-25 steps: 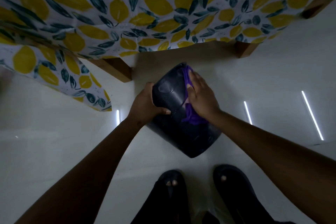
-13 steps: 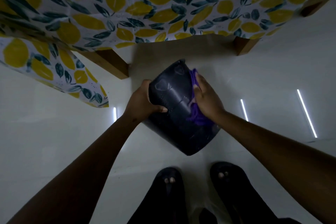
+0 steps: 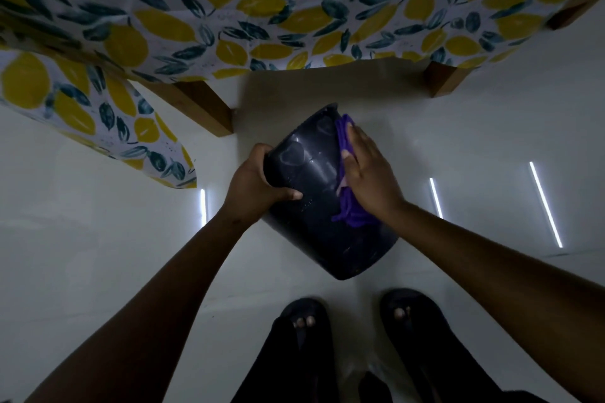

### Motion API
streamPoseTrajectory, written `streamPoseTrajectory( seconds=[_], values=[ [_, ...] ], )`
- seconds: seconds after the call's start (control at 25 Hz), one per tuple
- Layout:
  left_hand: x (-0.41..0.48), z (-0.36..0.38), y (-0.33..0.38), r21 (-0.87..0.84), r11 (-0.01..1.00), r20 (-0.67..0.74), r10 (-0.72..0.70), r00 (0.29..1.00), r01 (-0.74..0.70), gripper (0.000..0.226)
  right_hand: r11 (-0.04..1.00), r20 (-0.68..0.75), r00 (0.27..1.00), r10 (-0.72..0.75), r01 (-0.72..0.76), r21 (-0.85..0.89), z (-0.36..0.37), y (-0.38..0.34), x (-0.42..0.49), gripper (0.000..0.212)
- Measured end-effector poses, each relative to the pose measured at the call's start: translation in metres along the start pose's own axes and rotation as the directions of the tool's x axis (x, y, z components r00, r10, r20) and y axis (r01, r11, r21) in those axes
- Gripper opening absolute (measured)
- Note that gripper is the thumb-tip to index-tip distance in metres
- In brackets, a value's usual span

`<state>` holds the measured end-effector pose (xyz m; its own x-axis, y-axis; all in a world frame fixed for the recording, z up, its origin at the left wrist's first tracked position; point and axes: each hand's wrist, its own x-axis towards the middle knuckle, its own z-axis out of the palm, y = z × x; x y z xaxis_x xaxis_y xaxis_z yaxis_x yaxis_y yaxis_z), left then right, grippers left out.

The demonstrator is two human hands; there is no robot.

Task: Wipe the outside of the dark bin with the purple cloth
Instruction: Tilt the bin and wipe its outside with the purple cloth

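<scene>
The dark bin (image 3: 314,206) is held tilted above the white floor, its base pointing toward my feet and its rim toward the table. My left hand (image 3: 255,186) grips its left side, thumb lying across the wall. My right hand (image 3: 366,173) presses the purple cloth (image 3: 347,213) flat against the bin's right side. Cloth shows above my fingers near the rim and bunches below my palm. The bin's inside is hidden.
A table with a lemon-print cloth (image 3: 262,10) overhangs the far side, with wooden legs at left (image 3: 206,108) and right (image 3: 442,78). My feet in dark sandals (image 3: 304,317) stand just below the bin. Glossy white floor (image 3: 98,255) lies all around.
My right hand with the cloth has slid from the top of the bin round to its right side. The bin has turned a little in my left hand.
</scene>
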<state>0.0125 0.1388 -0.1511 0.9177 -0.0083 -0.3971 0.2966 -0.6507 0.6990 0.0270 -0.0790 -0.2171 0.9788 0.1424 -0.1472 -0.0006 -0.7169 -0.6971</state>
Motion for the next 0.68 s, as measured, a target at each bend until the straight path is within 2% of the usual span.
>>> streamPoseTrajectory(
  seconds=[0.08,0.16,0.24,0.32,0.4,0.48,0.52,0.6,0.64,0.68],
  values=[
    [-0.001,0.008,0.006,-0.029,1.000,0.017,-0.003,1.000,0.004,0.068,0.997,-0.036,0.999,-0.032,0.029,-0.067,-0.005,0.009,-0.027,0.059],
    [0.002,0.018,0.009,-0.055,0.998,0.055,0.033,0.998,-0.030,0.063,0.963,-0.072,0.986,-0.150,0.129,-0.237,-0.009,0.006,-0.048,0.059],
    [0.010,0.019,0.009,-0.088,0.996,0.083,0.041,0.996,-0.033,0.062,0.898,-0.035,0.972,-0.232,0.200,-0.391,-0.010,0.002,-0.045,0.059],
    [0.014,0.012,0.008,-0.033,0.999,0.125,0.035,0.992,-0.032,0.066,0.880,0.014,0.976,-0.218,0.203,-0.429,-0.007,-0.004,-0.040,0.060],
    [0.020,0.007,0.014,0.052,0.995,0.150,0.074,0.986,-0.082,0.080,0.843,0.060,0.959,-0.277,0.272,-0.465,0.001,-0.012,-0.039,0.061],
    [0.025,0.008,0.021,0.051,0.993,0.132,0.102,0.986,-0.109,0.087,0.834,0.085,0.946,-0.312,0.315,-0.453,0.002,-0.014,-0.032,0.060],
    [0.025,0.009,0.022,0.045,0.994,0.109,0.091,0.990,-0.097,0.083,0.875,0.060,0.961,-0.270,0.271,-0.401,0.000,-0.011,-0.025,0.059],
    [0.022,0.009,0.021,0.048,0.997,0.085,0.057,0.995,-0.061,0.074,0.977,-0.029,0.998,-0.060,0.053,-0.207,-0.012,0.007,-0.017,0.057],
    [0.019,0.008,0.018,0.049,0.998,0.083,0.046,0.995,-0.050,0.071,0.989,-0.044,0.999,0.030,-0.036,-0.143,-0.017,0.015,-0.024,0.058],
    [0.017,0.007,0.014,0.054,0.998,0.090,0.038,0.995,-0.042,0.069,0.988,-0.038,0.998,0.054,-0.059,-0.141,-0.018,0.019,-0.037,0.058]
  ],
)
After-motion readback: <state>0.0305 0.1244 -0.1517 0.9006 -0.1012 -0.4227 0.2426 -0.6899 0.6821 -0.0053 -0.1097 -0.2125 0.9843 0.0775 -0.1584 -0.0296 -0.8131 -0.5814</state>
